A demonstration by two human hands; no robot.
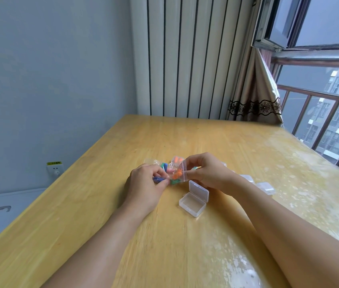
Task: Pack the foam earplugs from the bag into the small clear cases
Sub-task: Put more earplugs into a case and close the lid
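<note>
Mid-tabletop, right hand (207,173) pinches earplug bag (178,173), left hand (145,185) pinches blue earplug (157,179), open clear case (193,201) just beside

Over the wooden worktop (185,246), the right hand (208,172) is pinching the mouth of a small clear zip bag (178,172) of coloured foam earplugs (176,173), while the left hand (145,186) is pinching a blue earplug (157,179) beside it. An open clear case (193,201) is lying just below the bag; closed cases (266,188) are sitting behind the right wrist.
</note>
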